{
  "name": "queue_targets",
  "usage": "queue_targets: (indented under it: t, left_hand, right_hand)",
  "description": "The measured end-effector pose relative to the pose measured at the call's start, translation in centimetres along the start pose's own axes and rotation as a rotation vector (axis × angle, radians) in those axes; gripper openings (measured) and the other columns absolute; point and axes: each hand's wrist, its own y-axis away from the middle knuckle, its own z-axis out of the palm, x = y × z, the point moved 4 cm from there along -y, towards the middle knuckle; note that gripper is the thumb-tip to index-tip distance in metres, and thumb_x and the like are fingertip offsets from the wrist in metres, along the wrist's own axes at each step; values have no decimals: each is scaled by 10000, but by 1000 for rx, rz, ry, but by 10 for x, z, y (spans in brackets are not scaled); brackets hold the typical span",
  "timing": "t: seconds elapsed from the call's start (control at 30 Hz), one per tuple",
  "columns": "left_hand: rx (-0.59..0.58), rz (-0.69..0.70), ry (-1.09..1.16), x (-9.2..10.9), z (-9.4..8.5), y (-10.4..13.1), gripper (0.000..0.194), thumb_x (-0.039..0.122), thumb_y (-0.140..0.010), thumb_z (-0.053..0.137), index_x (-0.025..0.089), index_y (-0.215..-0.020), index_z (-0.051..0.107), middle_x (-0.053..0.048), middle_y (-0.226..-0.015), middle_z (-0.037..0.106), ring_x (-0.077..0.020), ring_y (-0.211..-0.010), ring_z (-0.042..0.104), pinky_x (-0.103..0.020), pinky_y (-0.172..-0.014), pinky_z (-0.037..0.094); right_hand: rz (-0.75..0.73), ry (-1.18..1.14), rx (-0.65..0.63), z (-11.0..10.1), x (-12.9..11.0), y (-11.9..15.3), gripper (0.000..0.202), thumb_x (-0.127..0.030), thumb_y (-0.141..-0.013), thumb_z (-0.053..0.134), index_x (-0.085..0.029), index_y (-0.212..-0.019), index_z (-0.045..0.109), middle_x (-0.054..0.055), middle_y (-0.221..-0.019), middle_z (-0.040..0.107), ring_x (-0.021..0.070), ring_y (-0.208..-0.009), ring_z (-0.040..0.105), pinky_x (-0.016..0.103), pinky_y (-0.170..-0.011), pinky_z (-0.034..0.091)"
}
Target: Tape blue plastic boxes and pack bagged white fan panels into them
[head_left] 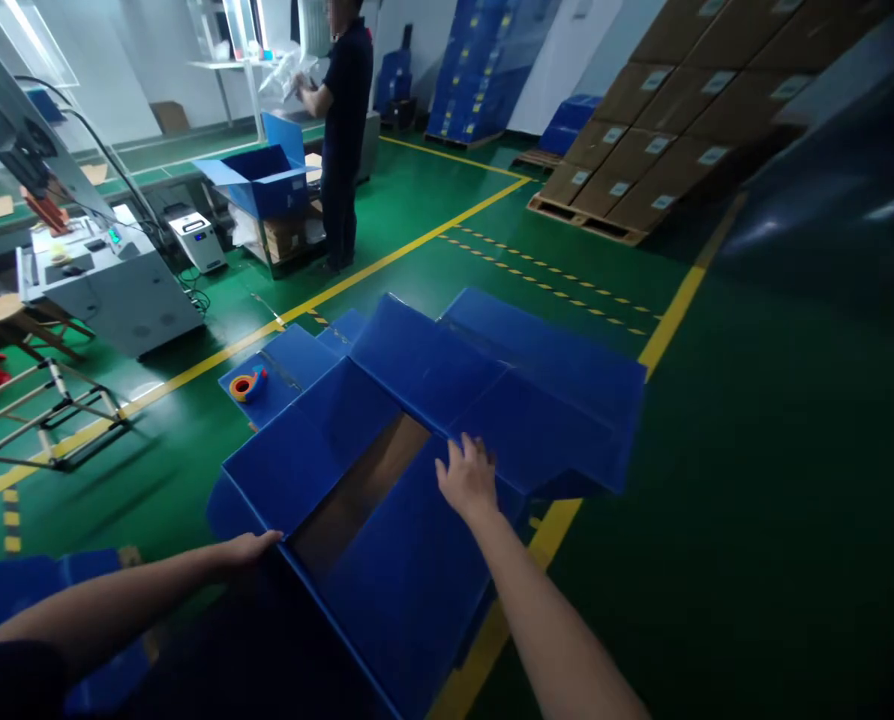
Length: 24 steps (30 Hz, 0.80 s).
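On blue box flaps (417, 380) | right hand (468, 480) fingers spread flat | left hand (250, 548) flat

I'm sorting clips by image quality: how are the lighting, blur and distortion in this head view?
Head view: bright glare from the windows at top left, dim and murky along the right edge; floor lines bow from wide-angle distortion; the blue box, left hand and right hand are fairly sharp, while the person in the background is softer.
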Motion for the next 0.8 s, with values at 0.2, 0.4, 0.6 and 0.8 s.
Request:
queue_targets:
  t: [0.2, 0.4, 0.6, 0.8]
  left_hand:
    - [-207, 963, -955, 121, 63, 21, 426, 532, -952, 744, 245, -657, 636, -139, -710, 707, -336, -772, 727, -490, -877, 566]
    - [-640, 1339, -1366, 170, 125, -2, 474, 249, -701, 868, 229, -521, 430, -128, -647, 658, -341, -910, 693, -518, -1091, 410]
    - [-563, 1367, -1084, 241, 44, 42, 437, 547, -766, 951, 254, -630, 658, -128, -738, 719, -358, -1038, 699, -528, -1266, 279]
    - [32, 1070, -1002, 375, -137, 49, 460, 562, -1000, 804, 148, -829, 698, -142, -1029, 758, -448, -1414, 609, -577, -1288, 246]
  right_hand:
    - [-433, -87, -233, 57, -134, 77, 400, -395, -1151, 504, -201, -1362, 783, 122, -1468, 741, 285, -1522, 531, 486, -1421, 164]
    - [-481, -28, -445, 72, -179, 99, 340, -427, -1063, 681, -132, -1117, 843, 177, -1160, 808, 316, -1200, 702, 449, -1227, 447]
    - [-396, 1, -415, 5, -162, 128, 362, -417, -1143, 563, -178, -1037, 814, 150, -1081, 802, 316, -1135, 721, 420, -1084, 499]
    - [-15, 134, -307, -64, -87, 181, 460, -473, -1158, 401, -244, -1088, 795, 160, -1064, 807, 346, -1007, 768, 513, -971, 563]
